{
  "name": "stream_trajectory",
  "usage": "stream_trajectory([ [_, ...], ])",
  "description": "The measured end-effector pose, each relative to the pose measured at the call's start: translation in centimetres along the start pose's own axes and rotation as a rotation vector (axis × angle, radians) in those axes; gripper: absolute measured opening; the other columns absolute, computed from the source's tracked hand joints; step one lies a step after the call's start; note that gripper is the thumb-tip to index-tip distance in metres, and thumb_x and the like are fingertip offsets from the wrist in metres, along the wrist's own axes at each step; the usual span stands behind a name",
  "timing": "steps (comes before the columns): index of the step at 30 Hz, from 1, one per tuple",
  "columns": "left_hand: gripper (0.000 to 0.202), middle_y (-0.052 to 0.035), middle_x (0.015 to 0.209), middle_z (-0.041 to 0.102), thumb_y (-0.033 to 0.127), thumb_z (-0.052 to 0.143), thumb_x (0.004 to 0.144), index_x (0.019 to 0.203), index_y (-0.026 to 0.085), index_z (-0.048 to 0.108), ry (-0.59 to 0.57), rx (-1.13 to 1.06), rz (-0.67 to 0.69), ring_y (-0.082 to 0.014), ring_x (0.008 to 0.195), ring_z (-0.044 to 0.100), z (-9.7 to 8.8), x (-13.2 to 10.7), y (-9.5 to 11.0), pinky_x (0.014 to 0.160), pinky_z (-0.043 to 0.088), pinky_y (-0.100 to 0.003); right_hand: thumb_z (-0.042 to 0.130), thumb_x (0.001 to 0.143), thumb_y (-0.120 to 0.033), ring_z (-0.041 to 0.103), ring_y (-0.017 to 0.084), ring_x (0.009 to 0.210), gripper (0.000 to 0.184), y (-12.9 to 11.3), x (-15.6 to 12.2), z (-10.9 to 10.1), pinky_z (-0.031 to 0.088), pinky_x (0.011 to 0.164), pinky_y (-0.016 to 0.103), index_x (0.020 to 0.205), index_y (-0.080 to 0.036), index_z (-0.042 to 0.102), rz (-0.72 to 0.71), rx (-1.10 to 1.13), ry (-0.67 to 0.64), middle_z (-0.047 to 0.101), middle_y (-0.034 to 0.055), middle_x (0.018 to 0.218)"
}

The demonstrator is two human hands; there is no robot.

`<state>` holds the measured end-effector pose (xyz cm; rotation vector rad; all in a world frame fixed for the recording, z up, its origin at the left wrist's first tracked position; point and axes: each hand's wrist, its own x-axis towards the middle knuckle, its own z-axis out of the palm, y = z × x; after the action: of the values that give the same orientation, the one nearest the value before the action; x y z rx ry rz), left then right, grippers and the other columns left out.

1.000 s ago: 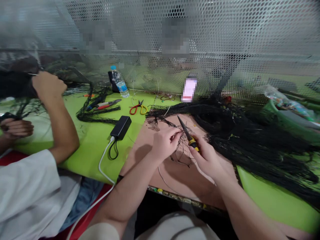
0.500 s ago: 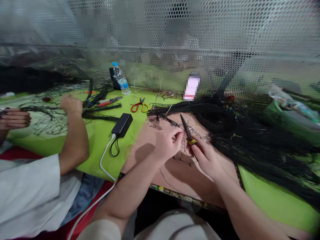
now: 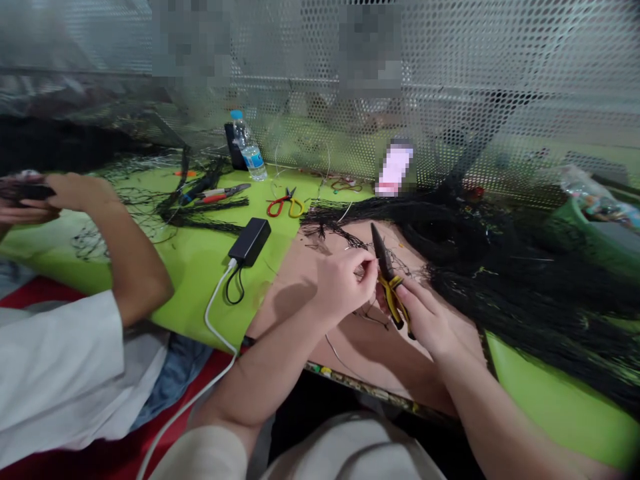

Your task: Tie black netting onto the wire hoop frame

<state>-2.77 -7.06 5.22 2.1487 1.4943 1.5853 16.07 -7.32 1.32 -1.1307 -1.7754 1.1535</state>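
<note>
We are holding the yellow-and-black pliers (image 3: 383, 257) above the pink mat (image 3: 325, 347) at the bench's (image 3: 200, 293) near edge, our right hand (image 3: 425, 313) grasping them. Our left hand (image 3: 345, 277) is pinching its fingers together, seemingly on black netting (image 3: 375, 319). Some mesh is showing linked; the loose black strands (image 3: 500, 280) heaping toward the right edge are apparently remaining unworked. Since the earlier frame, the pliers' handles are showing more, splaying apart, and a co-worker's hands (image 3: 83, 192) are coming together toward the left edge.
</note>
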Motion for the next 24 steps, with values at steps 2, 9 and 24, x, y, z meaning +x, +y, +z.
stream_trajectory([
  [2,0.011,0.0014,0.067,0.067,0.017,0.058,0.088,0.079,0.018,0.063,0.01,0.017,0.005,-0.0099,0.06,0.058,0.0,-0.1,0.1,0.059,0.042,-0.022,0.048,0.096,-0.054,0.066,0.019,0.065,0.043,0.2,-0.1,0.1,0.053,0.057,0.028,0.116,-0.023,0.07,0.088,0.166,-0.03,0.072,0.0037,0.077],
  [9,0.016,0.0006,0.068,0.069,0.019,0.055,0.092,0.079,0.018,0.065,0.028,0.133,0.044,-0.0104,0.062,0.062,0.0,-0.1,0.3,0.059,0.042,-0.023,0.054,0.093,-0.052,0.069,0.024,0.073,0.038,0.9,-0.3,0.3,0.056,0.061,0.034,0.115,-0.026,0.07,0.155,0.346,-0.036,0.073,0.0057,0.087],
  [24,0.015,0.0004,0.069,0.071,0.017,0.055,0.094,0.085,0.018,0.068,0.064,0.301,0.21,-0.0116,0.062,0.065,0.3,-0.9,0.8,0.058,0.043,-0.027,0.065,0.09,-0.037,0.064,0.021,0.094,0.04,-0.2,-0.4,0.4,0.056,0.08,0.034,0.127,-0.029,0.054,0.023,0.146,-0.12,0.067,0.0031,0.102],
])
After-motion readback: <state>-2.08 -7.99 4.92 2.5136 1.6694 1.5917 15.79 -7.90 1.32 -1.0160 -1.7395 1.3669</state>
